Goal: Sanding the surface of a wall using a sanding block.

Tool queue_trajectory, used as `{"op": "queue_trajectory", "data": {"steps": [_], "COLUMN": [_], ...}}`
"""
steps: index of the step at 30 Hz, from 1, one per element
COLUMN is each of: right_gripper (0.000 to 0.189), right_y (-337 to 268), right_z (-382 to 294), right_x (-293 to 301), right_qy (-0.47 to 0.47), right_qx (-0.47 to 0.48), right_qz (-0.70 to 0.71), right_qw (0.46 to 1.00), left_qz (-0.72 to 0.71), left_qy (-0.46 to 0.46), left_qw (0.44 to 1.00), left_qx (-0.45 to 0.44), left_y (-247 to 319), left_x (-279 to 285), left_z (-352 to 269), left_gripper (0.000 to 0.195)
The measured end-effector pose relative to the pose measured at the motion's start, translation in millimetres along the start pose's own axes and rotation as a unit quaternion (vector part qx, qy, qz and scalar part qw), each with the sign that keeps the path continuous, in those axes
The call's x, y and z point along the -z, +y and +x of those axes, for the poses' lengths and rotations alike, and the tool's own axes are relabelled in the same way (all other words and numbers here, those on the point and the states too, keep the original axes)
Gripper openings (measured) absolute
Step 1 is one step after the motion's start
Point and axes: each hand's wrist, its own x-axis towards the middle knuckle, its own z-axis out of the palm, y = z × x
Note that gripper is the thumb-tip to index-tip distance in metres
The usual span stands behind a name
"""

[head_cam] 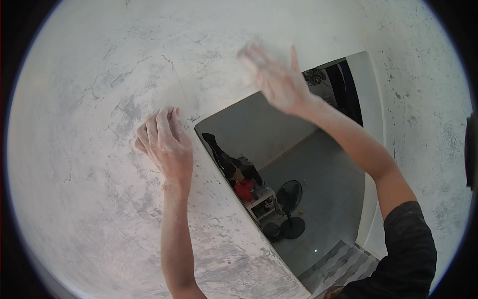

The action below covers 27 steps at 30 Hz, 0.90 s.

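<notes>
A white plastered wall [82,149] with grey patches and fine cracks fills most of the view. My left hand [164,138], coated in pale dust, rests against it with the fingers bent. A small orange-pink bit [177,111] shows by its fingertips; whether it is skin or a held thing is unclear. Higher up and to the right, my right hand [278,80] is blurred, its thumb spread from the fingers. It reaches over the wall above the doorway opening [239,101]. A greyish smear at its fingertips hides whether something lies under them.
Through the opening stand a black pedestal fan [288,198] and a white shelf [261,200] with a red item [244,190] on it. Grey floor tiles [328,168] lie beyond a patterned tile strip [336,265]. A dark object [471,153] juts in at the right.
</notes>
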Motion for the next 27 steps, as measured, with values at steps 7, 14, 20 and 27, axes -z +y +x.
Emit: {"op": "queue_trajectory", "data": {"steps": [7,14,20,27], "right_gripper": [0.049,0.048,0.047,0.049], "right_y": [-44,47,-13,50], "right_z": [6,36,39,104], "right_x": [-4,-15,-28,-24], "right_qy": [0.001,0.056,0.072,0.017], "right_qx": [-0.028,-0.052,-0.018,-0.073], "right_qz": [0.112,-0.054,0.032,-0.067], "right_qw": [0.993,0.996,0.997,0.995], "left_qz": [-0.001,-0.018,0.001,-0.022], "left_qy": [0.006,0.012,0.01,0.02], "left_qw": [1.0,1.0,1.0,0.999], "left_qx": [0.004,0.014,0.003,0.025], "left_y": [0,11,-2,12], "left_x": [-2,-8,2,-4], "left_z": [0,-3,-3,0], "left_gripper": [0.01,0.011,0.011,0.011]}}
